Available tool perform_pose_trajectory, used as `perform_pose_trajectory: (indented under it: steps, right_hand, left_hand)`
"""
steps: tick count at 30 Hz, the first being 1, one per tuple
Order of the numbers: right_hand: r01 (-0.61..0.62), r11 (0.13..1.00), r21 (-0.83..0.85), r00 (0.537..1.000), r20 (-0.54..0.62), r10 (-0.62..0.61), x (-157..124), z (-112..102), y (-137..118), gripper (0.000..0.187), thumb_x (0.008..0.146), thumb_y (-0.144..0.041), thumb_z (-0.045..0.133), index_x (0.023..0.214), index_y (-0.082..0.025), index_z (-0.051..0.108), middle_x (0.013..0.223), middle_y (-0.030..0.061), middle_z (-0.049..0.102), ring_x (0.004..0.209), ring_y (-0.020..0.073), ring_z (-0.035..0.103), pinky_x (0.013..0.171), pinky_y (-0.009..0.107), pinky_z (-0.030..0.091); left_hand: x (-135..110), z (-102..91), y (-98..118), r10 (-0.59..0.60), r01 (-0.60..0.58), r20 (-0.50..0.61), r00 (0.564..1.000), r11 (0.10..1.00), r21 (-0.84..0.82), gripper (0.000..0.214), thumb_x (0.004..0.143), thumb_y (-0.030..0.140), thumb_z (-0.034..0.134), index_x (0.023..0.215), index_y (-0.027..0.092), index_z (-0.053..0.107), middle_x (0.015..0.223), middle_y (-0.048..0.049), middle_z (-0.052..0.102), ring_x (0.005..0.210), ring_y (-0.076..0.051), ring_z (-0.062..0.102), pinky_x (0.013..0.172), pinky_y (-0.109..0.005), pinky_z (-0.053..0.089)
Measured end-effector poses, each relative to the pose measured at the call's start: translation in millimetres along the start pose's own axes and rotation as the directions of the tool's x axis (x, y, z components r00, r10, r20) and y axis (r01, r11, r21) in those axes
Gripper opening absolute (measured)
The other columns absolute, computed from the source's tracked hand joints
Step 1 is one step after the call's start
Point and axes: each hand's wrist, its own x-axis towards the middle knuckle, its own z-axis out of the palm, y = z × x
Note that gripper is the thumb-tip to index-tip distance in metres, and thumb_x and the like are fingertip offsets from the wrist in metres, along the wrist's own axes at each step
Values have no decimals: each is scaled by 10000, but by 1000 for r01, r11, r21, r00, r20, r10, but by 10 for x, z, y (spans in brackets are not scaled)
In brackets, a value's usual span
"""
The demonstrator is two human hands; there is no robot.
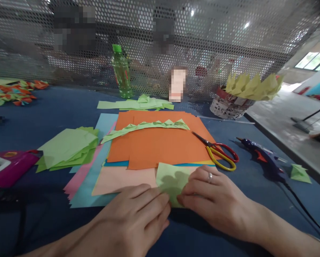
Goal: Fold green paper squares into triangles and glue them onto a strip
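A light green sheet of paper lies over the near edge of a stack of coloured paper. My left hand has its curled fingers at the sheet's lower left edge. On the sheet's right side, my right hand, with a ring on one finger, pinches the paper; its thumb is partly hidden. Beyond the hands, a folded green paper strip with pointed peaks rests across orange sheets. Scissors with red and yellow handles lie just past my right hand, partly on the orange sheets.
Green paper pieces are piled left, beside a magenta device. Green strips and a green bottle stand behind. At right are a glue gun with cord, a small folded green piece and a paper-covered container.
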Motion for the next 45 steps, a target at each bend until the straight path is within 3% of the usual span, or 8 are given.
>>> perform_pose_trajectory:
  steps: [3, 6, 12, 18, 21, 28, 38, 45]
  right_hand:
    - [65, 989, -136, 997, -40, -71, -7, 3, -45, 170, 964, -100, 538, 918, -142, 697, 820, 45, 710, 764, 188, 563, 765, 376, 431]
    - [51, 986, -159, 998, -30, -56, 0, 21, -47, 232, 978, -103, 519, 818, -163, 676, 747, 33, 669, 737, 185, 554, 732, 364, 427]
    - [-134, 986, 101, 991, 33, 131, 11, 43, 63, 248, 1032, -145, 460, 961, -186, 694, 907, 47, 702, 852, 179, 586, 785, 334, 449]
    - [-260, 919, 297, 965, 111, 237, 11, 33, 113, 130, 971, -134, 572, 1009, -186, 685, 970, 40, 698, 879, 167, 596, 803, 317, 452]
    - [-340, 879, 335, 940, 127, 315, 15, 46, 129, 20, 918, -184, 684, 937, -183, 676, 906, 29, 682, 845, 160, 592, 776, 300, 448]
    - [-404, 794, 454, 907, 91, 410, 21, 84, 151, 155, 884, -152, 736, 753, -178, 657, 725, -23, 643, 730, 115, 569, 727, 254, 431]
    - [-632, 690, 352, 766, 150, 625, 57, 70, 62, 191, 863, -213, 755, 738, -200, 612, 743, -41, 622, 726, 126, 559, 669, 256, 382]
    - [-670, 691, 271, 734, 102, 671, 95, 142, -38, 194, 862, -156, 705, 729, -206, 573, 760, -33, 627, 753, 152, 529, 697, 294, 340]
  left_hand:
    - [-23, 9, -9, -16, 16, 2, 1000, 1000, 17, 249, 1037, 141, 472, 1040, 160, 720, 1103, -44, 759, 1019, -206, 684, 899, -350, 521]
    - [-17, 3, -2, -32, 31, 29, 999, 999, 37, 255, 1036, 124, 472, 1123, 132, 711, 1163, -59, 747, 1067, -211, 678, 954, -360, 519]
    - [14, 30, 4, -89, 83, 69, 994, 994, 75, 299, 1061, 167, 423, 1137, 111, 707, 1130, -79, 748, 1033, -202, 686, 930, -354, 554]
    - [6, 22, -57, -118, 117, 111, 987, 993, 17, 296, 1056, 236, 451, 1176, 161, 710, 1217, -66, 726, 1109, -221, 678, 967, -364, 566]
    - [-7, 4, -88, -149, 153, 122, 981, 988, -22, 290, 1051, 274, 463, 1156, 203, 724, 1238, -54, 718, 1137, -232, 675, 964, -386, 583]
    - [-56, 3, -98, -153, 166, 165, 974, 984, -66, 294, 1045, 310, 477, 1222, 236, 700, 1309, -40, 680, 1185, -229, 648, 994, -381, 576]
    - [-57, 1, -74, -164, 192, 218, 962, 975, -113, 287, 1043, 290, 495, 1259, 235, 676, 1337, -20, 664, 1223, -205, 619, 1067, -355, 525]
    - [-41, 7, -105, -123, 143, 169, 978, 983, -113, 280, 1041, 259, 479, 1186, 220, 715, 1258, -26, 714, 1141, -202, 679, 995, -328, 577]
